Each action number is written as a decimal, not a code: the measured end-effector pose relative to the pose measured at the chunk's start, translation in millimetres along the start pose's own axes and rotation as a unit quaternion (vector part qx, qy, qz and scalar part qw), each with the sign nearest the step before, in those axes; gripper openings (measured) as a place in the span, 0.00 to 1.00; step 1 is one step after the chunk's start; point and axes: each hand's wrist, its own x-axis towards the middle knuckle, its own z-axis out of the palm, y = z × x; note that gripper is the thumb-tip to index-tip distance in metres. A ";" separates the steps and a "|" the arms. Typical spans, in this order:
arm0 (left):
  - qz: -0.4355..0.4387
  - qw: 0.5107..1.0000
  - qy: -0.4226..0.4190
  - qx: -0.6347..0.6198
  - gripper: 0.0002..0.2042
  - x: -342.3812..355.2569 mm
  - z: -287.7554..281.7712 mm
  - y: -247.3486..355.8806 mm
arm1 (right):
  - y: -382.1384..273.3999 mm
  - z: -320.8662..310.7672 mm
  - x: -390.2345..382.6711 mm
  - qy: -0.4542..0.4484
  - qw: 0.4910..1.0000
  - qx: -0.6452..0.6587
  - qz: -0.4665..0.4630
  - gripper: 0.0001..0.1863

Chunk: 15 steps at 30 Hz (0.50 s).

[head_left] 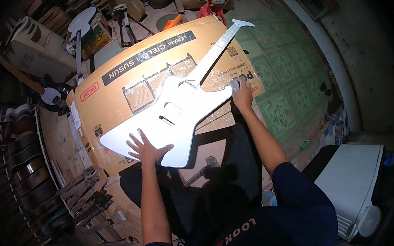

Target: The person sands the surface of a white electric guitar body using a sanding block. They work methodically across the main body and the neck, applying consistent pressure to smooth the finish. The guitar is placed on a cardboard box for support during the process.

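Observation:
A white electric guitar [156, 135] with an angular body lies on a flattened cardboard box [108, 99], its neck pointing to the far right. Cavities are cut into its body, and no strings or hardware show on it. My left hand [146, 149] rests with spread fingers on the near left part of the body. At the tip of the body's right-hand horn, my right hand [243, 97] is closed around a small grey piece [235, 84] that looks like folded sandpaper, pressed to the edge. The fingers partly hide this piece.
Several guitar bodies [28, 155] stand in a rack at the left, with clamps [85, 195] nearby. Another white guitar [81, 22] leans at the far left. Green patterned tiles [289, 66] cover the floor at the right; a white appliance [352, 180] stands near right.

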 end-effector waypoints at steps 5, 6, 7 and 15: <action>0.002 1.000 0.001 -0.005 0.83 -2.3 0.1 -1.7 | -8.2 7.5 -3.6 -0.032 0.994 -0.077 -0.077 0.23; 0.002 1.000 0.003 -0.006 0.83 -0.8 -1.5 -2.3 | -6.4 2.8 1.7 -0.044 0.994 -0.065 -0.077 0.23; 0.006 1.000 0.003 -0.007 0.83 -0.3 -1.2 -1.2 | -3.0 3.9 6.1 -0.027 0.996 -0.061 -0.063 0.24; 0.008 1.000 0.008 -0.007 0.83 2.6 4.4 -4.6 | -12.7 0.1 6.2 -0.044 0.994 -0.078 -0.066 0.25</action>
